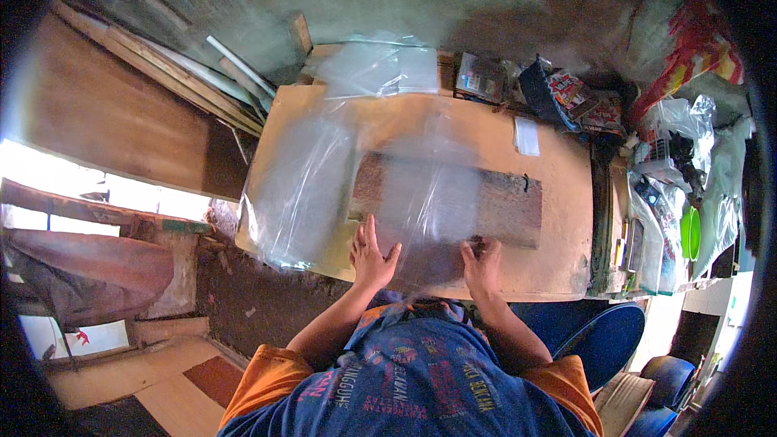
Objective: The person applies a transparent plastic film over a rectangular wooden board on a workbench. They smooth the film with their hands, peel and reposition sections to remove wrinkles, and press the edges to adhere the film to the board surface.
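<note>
Two bare hands press a clear, crinkled plastic sheet point(405, 186) onto the tan wooden counter point(558, 170). It stretches away from the person, long axis running toward the far-left corner, draped over a dark rectangular board point(502, 206) lying crosswise. Left hand point(372, 255) lies flat, fingers spread; right hand point(482, 263) curls, pinching the sheet's near edge.

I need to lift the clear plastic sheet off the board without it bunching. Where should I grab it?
Probably the near edge of the clear plastic sheet, between the left hand and right hand, coming from the person's side: it lies flat there over the dark board, while its left part hangs crumpled off the table.
</note>
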Motion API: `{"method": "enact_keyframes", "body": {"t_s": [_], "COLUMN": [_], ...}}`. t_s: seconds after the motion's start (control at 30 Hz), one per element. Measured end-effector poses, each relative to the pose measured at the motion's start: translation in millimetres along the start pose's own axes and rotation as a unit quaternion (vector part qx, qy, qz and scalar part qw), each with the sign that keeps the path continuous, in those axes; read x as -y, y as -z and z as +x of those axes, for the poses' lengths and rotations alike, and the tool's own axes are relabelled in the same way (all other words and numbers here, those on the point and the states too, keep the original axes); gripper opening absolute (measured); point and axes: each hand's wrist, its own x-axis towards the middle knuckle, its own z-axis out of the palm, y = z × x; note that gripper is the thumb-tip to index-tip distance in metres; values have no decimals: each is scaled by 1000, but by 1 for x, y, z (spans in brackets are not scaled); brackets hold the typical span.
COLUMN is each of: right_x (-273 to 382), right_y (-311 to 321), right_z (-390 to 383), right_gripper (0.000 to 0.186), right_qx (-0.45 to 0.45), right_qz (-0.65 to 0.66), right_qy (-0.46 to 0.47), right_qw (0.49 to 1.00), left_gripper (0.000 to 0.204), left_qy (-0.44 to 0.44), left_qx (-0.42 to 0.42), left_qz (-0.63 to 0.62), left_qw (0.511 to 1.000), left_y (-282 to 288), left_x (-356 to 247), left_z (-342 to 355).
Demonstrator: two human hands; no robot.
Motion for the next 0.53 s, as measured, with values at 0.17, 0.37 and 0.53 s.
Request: {"method": "enact_keyframes", "body": {"t_s": [0.17,0.37,0.53], "right_x": [18,16,24], "right_y": [-8,-24,5], "right_z": [1,17,54], "right_gripper": [57,54,62], "right_qx": [46,-54,238], "right_qz": [73,385,356], "right_qy": [-66,-203,-310], "right_qw": [994,899,849], "left_gripper": [97,93,95], "left_qy": [-41,-66,-41], "left_qx": [26,12,-7], "left_qz": [-24,-77,-136], "left_qw": [999,995,990], "left_y": [-2,-1,-1], "left_x": [1,5,22], "left_z": [1,-5,10]}}
